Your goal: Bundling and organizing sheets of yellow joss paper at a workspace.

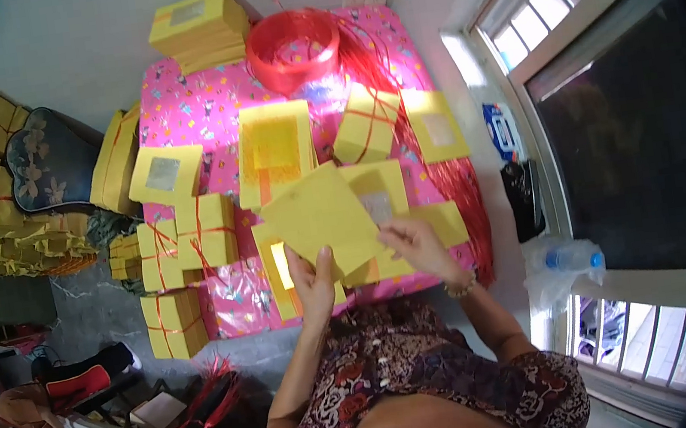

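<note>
Above the near edge of the pink patterned table cover [238, 301], I hold a plain yellow paper sheet [322, 217], tilted; whether it is one sheet or a thin stack I cannot tell. My left hand [315, 287] grips its lower edge, thumb on top. At its right corner, the fingers of my right hand [416, 243] are pinched together on the paper. Beneath lie more yellow papers [386, 178], some with a silvery patch, partly hidden by the held sheet. Behind them is a yellow pile [276, 153] with an orange-tinted top.
Red-tied yellow bundles [205, 232] stand at the table's left side, another bundle [370, 119] at right. Farther back are a red round tub [281, 75], red strands [469, 215] and a tall yellow stack [202, 33]. Another person's arm [26, 407] shows lower left. A window [625, 116] is at right.
</note>
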`<state>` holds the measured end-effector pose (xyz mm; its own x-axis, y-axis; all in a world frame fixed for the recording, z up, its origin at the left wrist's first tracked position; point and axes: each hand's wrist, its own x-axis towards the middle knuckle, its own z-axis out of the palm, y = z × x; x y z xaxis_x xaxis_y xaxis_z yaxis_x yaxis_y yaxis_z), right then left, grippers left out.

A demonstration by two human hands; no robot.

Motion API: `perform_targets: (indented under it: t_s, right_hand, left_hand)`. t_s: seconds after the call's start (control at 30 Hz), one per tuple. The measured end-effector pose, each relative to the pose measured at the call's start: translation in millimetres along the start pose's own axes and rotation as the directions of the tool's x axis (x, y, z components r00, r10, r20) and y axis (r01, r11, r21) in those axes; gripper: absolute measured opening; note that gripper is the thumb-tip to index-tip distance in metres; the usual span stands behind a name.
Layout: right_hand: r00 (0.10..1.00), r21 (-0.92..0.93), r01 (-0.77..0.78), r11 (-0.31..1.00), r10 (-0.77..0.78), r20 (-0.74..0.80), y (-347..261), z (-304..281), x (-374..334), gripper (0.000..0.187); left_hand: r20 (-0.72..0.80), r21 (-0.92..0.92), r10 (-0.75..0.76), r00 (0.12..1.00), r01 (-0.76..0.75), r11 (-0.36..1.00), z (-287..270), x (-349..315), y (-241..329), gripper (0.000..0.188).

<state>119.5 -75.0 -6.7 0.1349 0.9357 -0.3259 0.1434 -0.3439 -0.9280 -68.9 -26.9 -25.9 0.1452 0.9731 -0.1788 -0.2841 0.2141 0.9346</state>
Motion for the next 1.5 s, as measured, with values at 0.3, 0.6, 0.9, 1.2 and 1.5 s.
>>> perform_targets:
  t_s: [0.3,0.6,0.9,1.2,1.5]
  right_hand:
    - [0.993,0.318,0.105,0.942,-0.082,-0.084,-8,-27,8,0.023]
    - [0.998,0.364,0.049,0.930,-0.058,0.015,23,-59,-36,0.015]
    - [0.999,0.279,-0.039,0.960,0.044,-0.013,81,-113,-74,0.024]
    - [0.803,0.586,-0.088,0.805,0.405,-0.436,201,-129,-54,0.022]
    - [0.769,-0.412,-0.236,0.880,-0.090,-0.632,242,-107,-33,0.033]
  left_hand:
    - [0.366,0.209,-0.141,0.920,0.066,0.976,6,-7,9,0.045]
    - [0.568,0.416,-0.368,0.736,0.129,0.900,19,-9,6,0.044]
    - [0.686,0.411,-0.252,0.682,-0.078,0.908,76,-1,-24,0.032]
    - [0.316,0.498,-0.075,0.946,-0.098,0.862,42,-8,-32,0.025]
    - [0.226,0.475,-0.110,0.968,-0.011,0.880,22,-45,-41,0.025]
